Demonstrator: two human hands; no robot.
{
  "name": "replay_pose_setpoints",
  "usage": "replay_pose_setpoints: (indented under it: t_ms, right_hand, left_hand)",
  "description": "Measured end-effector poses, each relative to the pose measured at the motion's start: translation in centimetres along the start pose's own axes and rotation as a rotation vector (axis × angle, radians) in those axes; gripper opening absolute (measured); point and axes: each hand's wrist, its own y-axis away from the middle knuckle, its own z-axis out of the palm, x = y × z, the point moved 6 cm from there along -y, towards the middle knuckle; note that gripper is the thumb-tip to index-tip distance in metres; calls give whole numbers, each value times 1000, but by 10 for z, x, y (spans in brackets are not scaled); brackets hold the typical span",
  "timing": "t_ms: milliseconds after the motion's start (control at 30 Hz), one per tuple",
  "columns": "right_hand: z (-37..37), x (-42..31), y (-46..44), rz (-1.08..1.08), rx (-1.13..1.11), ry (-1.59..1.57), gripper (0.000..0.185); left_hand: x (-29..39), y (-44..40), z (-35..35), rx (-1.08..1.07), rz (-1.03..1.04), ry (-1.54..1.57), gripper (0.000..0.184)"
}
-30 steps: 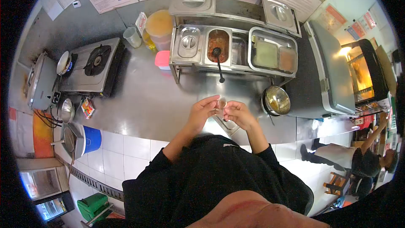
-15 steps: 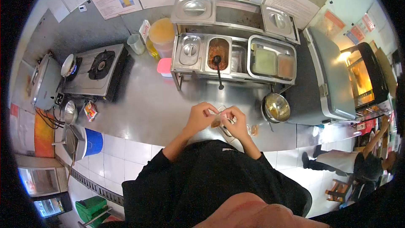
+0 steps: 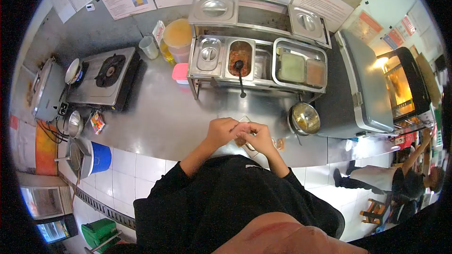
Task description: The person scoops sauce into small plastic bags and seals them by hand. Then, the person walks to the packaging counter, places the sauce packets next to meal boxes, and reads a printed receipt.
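Close to my body, over the front edge of the steel counter, my left hand (image 3: pixel 222 130) and my right hand (image 3: pixel 260 139) meet with their fingers closed together. Between them is a small clear bag with brown contents (image 3: pixel 240 141), mostly covered by the fingers. Just beneath lies a small metal tray (image 3: pixel 251 152), partly hidden by my hands. Another small bag with brown contents (image 3: pixel 280 144) rests on the counter, right of my right hand.
Ahead stands a steel rack with food pans; a black ladle (image 3: pixel 241 77) sits in one. A metal bowl (image 3: pixel 305 118) is to the right, a gas stove (image 3: pixel 101 77) to the left. A pink-lidded tub (image 3: pixel 181 73) is near the rack. Another person (image 3: pixel 376 178) stands far right.
My hands have drawn closer together, and the fingers now overlap around the small bag. The view has shifted slightly.
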Motion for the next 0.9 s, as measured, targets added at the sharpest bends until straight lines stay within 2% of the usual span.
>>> replay_pose_setpoints:
  t_ms: [33,100,167,200,233,267,300,367,400,467,667,800,900]
  right_hand:
    - [-2,1,0,1,5,0,11]
    - [-6,13,1,130,-9,-191,10]
    - [-7,15,2,115,-2,-215,9]
    - [-7,15,3,101,3,-242,8]
    - [-6,16,4,101,3,-242,8]
    - [-11,16,5,80,90,-260,8]
    - [-16,16,5,58,176,-278,9]
    - [-20,17,1,52,251,-385,8]
    - [-25,19,2,51,330,-491,7]
    - [-26,17,1,24,299,-435,6]
    - [-17,2,0,-19,158,-383,9]
    - [-15,-8,3,-43,151,-262,12]
    - [-15,0,5,-43,150,-286,11]
  left_hand:
    - [-5,2,-2,28,-14,-15,8]
    - [-6,0,-8,54,-27,-27,10]
    - [-11,-6,-17,15,-259,134,13]
    - [-11,-7,-19,15,-259,134,13]
    - [-20,-4,-15,-74,-426,212,14]
    - [-28,1,-9,-163,-592,289,14]
    - [-31,2,-8,-162,-591,287,14]
    - [-42,14,2,-105,-746,731,18]
    - [-39,14,2,-103,-747,730,18]
    - [-37,18,1,51,-924,813,17]
    - [-42,26,13,192,-879,851,11]
    - [-40,25,10,195,-826,759,7]
    - [-37,25,11,188,-838,762,6]
